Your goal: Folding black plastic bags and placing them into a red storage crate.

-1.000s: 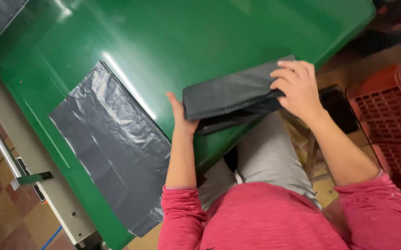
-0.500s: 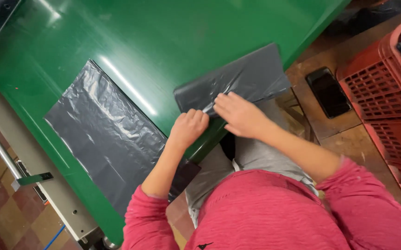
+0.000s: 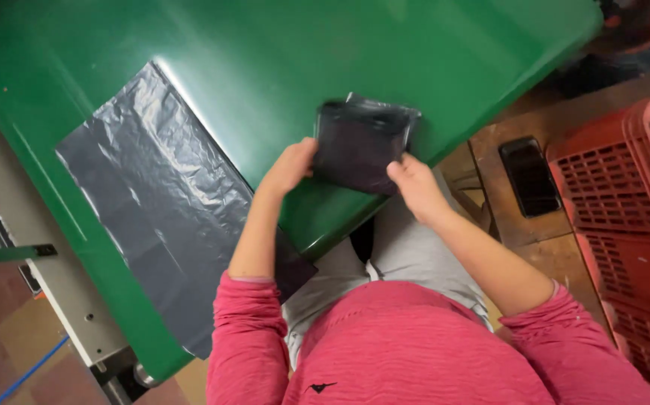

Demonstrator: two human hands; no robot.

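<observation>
Change: folded grey bag [image 3: 359, 144] now smaller, lifted.
Hands: left hand [image 3: 289, 166] and right hand [image 3: 413, 186] grip it, apart.
Flat bag [image 3: 152, 202]: nine o'clock.

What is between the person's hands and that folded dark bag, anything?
Nothing visible is. The left hand holds the folded dark bag at its left edge, and the right hand holds its lower right corner. Both touch it directly, just above the green table. The flat grey bag lies off to the left.

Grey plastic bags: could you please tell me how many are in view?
2. One folded grey plastic bag is held between the left hand and right hand; one flat grey plastic bag lies on the green table. Folds may hide more.
</observation>
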